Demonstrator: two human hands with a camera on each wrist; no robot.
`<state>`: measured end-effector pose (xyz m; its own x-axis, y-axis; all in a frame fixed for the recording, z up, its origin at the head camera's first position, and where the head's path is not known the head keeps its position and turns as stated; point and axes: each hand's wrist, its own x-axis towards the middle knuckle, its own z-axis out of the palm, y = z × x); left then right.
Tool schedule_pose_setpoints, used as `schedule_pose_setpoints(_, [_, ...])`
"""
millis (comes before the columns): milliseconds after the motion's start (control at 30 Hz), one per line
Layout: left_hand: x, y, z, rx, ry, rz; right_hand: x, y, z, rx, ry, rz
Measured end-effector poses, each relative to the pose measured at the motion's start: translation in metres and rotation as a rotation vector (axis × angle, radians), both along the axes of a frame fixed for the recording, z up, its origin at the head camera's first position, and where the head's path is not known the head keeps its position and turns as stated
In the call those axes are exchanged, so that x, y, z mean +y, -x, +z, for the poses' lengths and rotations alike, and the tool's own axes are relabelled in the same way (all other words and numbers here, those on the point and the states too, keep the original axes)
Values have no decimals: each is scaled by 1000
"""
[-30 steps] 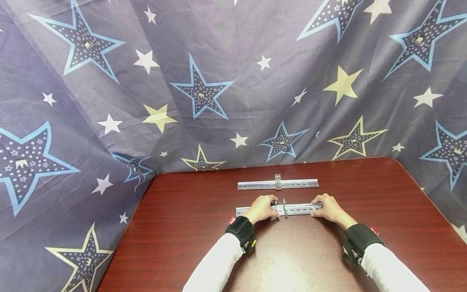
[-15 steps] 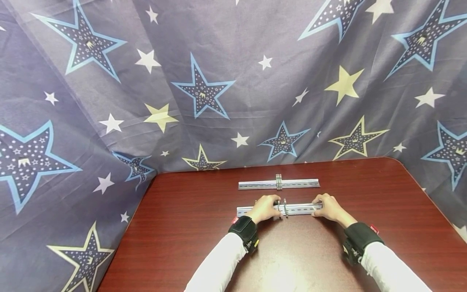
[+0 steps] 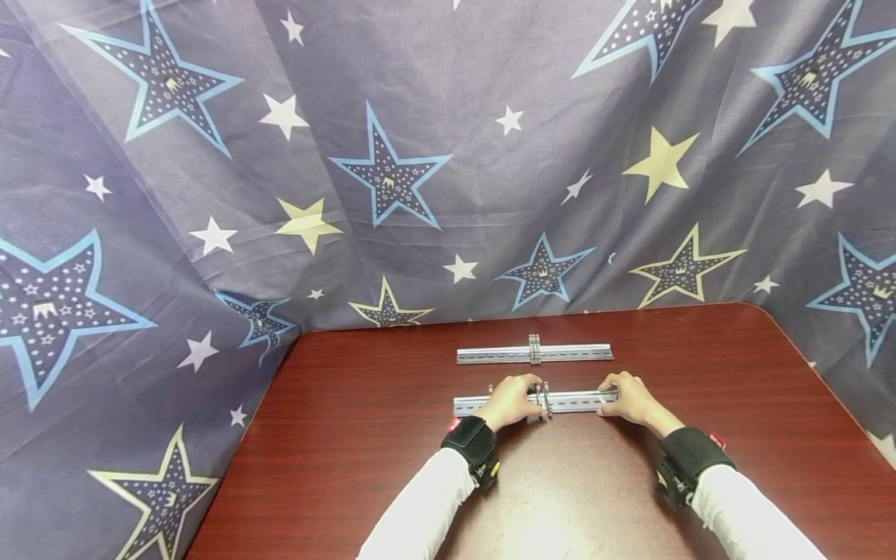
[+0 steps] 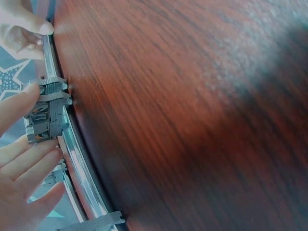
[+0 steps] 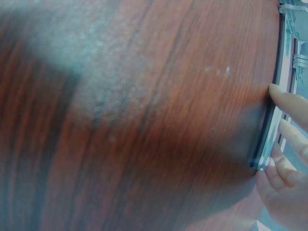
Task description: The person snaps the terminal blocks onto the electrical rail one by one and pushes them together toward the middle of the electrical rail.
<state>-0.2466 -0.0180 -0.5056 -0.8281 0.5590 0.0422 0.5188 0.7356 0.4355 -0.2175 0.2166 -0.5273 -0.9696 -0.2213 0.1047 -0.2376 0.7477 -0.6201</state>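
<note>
Cloth (image 3: 420, 155) printed with stars fills the upper two thirds of our head view, hanging behind and beside the table (image 3: 364, 435), whose dark red wood takes the lower middle and lower right of the frame.

On that wood we see two metal rails lying crosswise. The far rail (image 3: 490, 355) sits just above centre, well clear of us, with a small group of grey clips (image 3: 534, 349) at its middle. The near rail (image 3: 574, 401) lies just below it, between our two hands.

Our left hand (image 3: 509, 401) is at the rail's left half, fingers curled over a grey clip (image 3: 540, 398) seated on the rail; in the left wrist view that clip (image 4: 47, 113) shows at the left edge, pinched between thumb and fingertips (image 4: 29, 94), with the rail (image 4: 79, 168) curving down beside it.

Our right hand (image 3: 630, 398) grasps the rail's right end, fingers bent over it. In the right wrist view its fingertips (image 5: 288, 101) rest against the rail (image 5: 269, 139) at the right edge.
</note>
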Motion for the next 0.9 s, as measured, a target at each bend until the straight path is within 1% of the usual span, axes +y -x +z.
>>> schedule_pose_setpoints(100, [1,-1,0,-9,1,8,0,0,0,2,1,1])
schedule_pose_setpoints(267, [1,-2,-1,-2,0,11,0,1,0,-3,-1,0])
schedule_pose_setpoints(500, [2,-1,-3,-10,-22,-4,0,0,0,-10,-6,-3])
schedule_pose_setpoints(733, [1,-2,-3,16,-8,-16,0,0,1,-7,3,-7])
schedule_pose_setpoints(900, [1,-2,-1,12,2,-24,-1,0,1,-5,-4,-3])
